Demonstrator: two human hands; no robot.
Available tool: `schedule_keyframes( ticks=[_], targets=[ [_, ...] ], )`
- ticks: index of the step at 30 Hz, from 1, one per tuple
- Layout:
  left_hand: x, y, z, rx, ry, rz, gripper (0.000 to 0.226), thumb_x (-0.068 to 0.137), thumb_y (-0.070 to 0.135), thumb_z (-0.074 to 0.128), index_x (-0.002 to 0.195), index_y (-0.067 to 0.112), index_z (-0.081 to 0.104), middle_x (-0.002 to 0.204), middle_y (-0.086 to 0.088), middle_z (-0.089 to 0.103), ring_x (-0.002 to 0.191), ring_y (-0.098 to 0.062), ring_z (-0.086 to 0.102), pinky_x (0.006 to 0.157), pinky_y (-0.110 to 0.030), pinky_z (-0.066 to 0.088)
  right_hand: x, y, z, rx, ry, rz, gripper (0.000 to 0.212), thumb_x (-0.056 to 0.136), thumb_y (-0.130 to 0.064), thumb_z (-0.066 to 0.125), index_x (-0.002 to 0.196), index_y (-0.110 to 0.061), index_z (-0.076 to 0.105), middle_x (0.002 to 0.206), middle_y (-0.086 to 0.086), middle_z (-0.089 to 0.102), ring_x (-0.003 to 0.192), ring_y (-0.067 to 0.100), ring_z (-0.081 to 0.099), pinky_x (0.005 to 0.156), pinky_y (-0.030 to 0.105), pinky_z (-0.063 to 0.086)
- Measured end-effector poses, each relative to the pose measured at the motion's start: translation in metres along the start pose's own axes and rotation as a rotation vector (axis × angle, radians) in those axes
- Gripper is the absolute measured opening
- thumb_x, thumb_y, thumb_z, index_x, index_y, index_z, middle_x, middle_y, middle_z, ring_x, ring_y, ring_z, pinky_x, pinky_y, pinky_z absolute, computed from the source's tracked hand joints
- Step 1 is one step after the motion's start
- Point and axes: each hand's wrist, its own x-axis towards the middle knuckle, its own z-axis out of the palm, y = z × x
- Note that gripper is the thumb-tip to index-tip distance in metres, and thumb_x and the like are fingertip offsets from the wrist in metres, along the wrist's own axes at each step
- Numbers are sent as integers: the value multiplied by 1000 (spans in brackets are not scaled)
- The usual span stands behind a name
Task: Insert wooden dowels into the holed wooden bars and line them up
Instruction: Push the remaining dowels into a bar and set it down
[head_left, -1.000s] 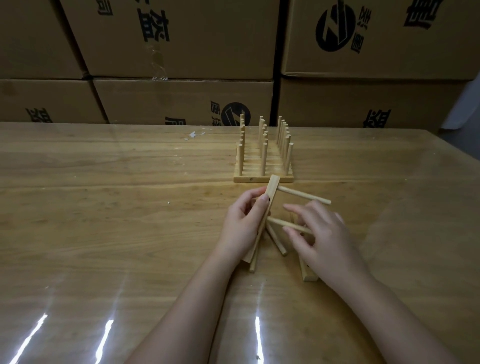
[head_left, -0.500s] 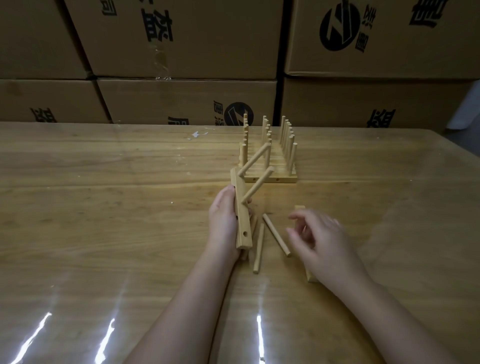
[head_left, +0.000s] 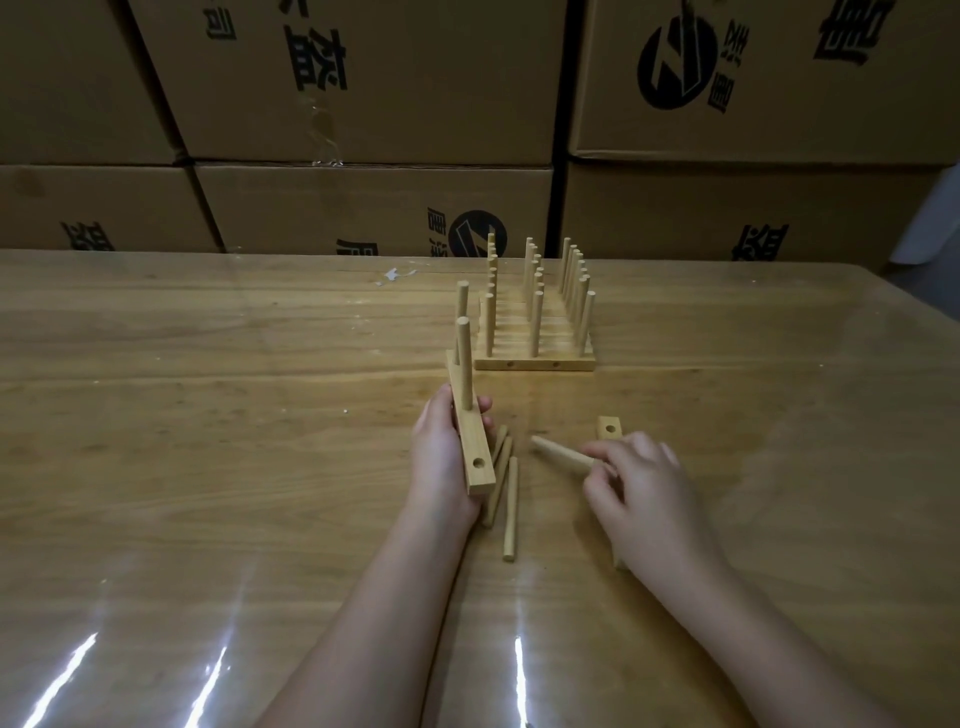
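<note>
This looks like a storeroom or packing workshop. Well beyond the fingers (head_left: 644, 447), big brown cardboard cartons (head_left: 363, 104) printed with black logos (head_left: 675, 67) stand stacked like a wall, close behind the far edge of a broad, glossy wooden surface (head_left: 208, 415).

table (head_left: 208, 467): glossy wood | dowels (head_left: 510, 509), bars (head_left: 470, 431): matt wood | boxes (head_left: 363, 78): cardboard

- My left hand (head_left: 440, 460) grips the holed bar (head_left: 474, 452) from its left side, fingertips curling past the right edge
- The left forearm (head_left: 363, 623) is bare and slants up from the bottom edge
- My right hand (head_left: 644, 493), knuckles up, pinches a dowel (head_left: 561, 456) between thumb and forefinger, other fingers curled
- The right forearm (head_left: 769, 639) enters from the lower right corner
</note>
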Motion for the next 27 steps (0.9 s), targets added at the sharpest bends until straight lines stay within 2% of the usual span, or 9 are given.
schedule_keyframes(
  ticks=[2,6,7,10,15,20,23,27],
  targets=[
    [0,0,0,1,2,-12,22,99,27,47,96,11,61,61,-1,63,45,-8,52,43,-19,45,1,-1,-1,159,72,23,22,93,-20,51,110,-20,65,95,-7,53,95,11,48,76,20,38],
    [-2,0,-2,38,-21,-9,22,99,27,46,95,12,62,63,0,62,48,-8,53,47,-20,45,1,-6,-6,541,104,79,17,93,-20,50,95,-27,66,77,-7,61,62,3,53,53,14,40],
    [-3,0,-2,52,-25,1,22,99,27,46,94,12,62,63,0,62,48,-8,52,48,-20,45,1,-8,-8,659,81,106,18,94,-18,48,94,-25,65,74,-6,64,58,2,52,53,13,41],
    [-4,0,-2,82,-23,32,23,99,28,45,95,12,60,60,2,61,45,-7,52,46,-20,45,2,-12,-12,900,12,139,20,94,-9,47,93,-16,65,69,-2,67,63,6,59,61,14,48],
    [-4,0,0,68,-10,62,21,99,29,46,97,12,58,58,1,58,45,-10,49,42,-19,42,-1,-15,-13,918,-105,100,19,90,-3,52,90,-16,66,71,0,69,68,5,63,65,13,49],
    [-4,-2,0,112,6,119,21,99,28,47,92,15,61,57,1,58,44,-9,49,40,-18,42,-1,-14,-11,841,-134,107,16,85,-9,62,87,-24,67,74,-4,69,74,9,65,74,23,54],
    [-4,-3,-2,164,-12,153,21,99,30,47,93,18,63,57,3,60,45,-9,52,42,-19,43,-1,-13,-12,825,-127,94,16,83,-11,65,86,-26,67,75,-5,68,73,7,65,70,17,52],
    [-5,-5,-2,204,-32,192,21,98,29,46,94,18,64,56,3,58,43,-7,53,42,-18,44,-2,-14,-12,934,-144,113,16,80,-10,66,85,-25,69,74,-5,69,73,8,66,66,14,50]
  ],
)
